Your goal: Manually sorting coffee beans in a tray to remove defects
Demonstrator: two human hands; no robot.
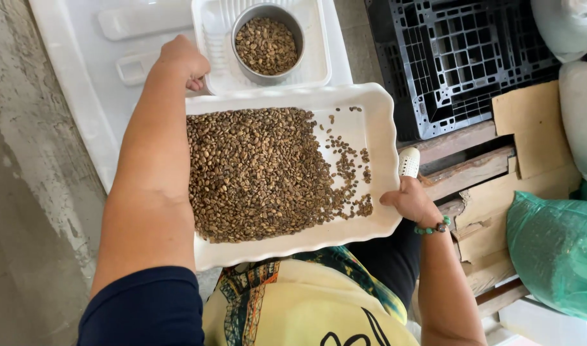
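Note:
A white scalloped tray (370,102) rests in my lap, covered with brown beans (255,173) heaped toward its left side and thinning out to the right. My left hand (183,61) is curled at the tray's far left corner, fingers closed around its rim. My right hand (412,200) grips the tray's near right edge, with a green bead bracelet (433,227) on the wrist. Beyond the tray, a round metal bowl (268,43) full of the same beans stands inside a white square basin (316,45).
The basin stands on a white plastic lid or board (82,70) on a concrete floor (31,192). A black plastic pallet (460,57) lies at upper right, with wooden planks (473,170), cardboard (530,122), white sacks (578,109) and a green bag (556,256) at right.

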